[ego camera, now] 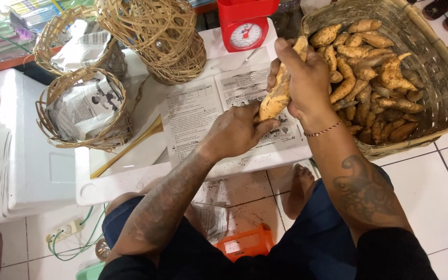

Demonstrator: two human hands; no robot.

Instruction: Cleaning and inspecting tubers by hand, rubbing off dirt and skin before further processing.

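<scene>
A long orange-brown sweet potato (277, 96) is held upright over sheets of newspaper (193, 111) on a low white table (105, 181). My right hand (302, 78) wraps around its upper half. My left hand (234, 132) grips its lower end from below. To the right, a large woven basket (436, 57) holds several more sweet potatoes (369, 78). A thin bracelet circles my right wrist.
A red kitchen scale (245, 26) stands at the table's far edge. Small woven baskets (86, 106) lined with newspaper and a stack of empty ones (156, 36) sit at the left. An orange crate (245, 242) lies on the tiled floor between my legs; a power strip (68, 228) lies at the left.
</scene>
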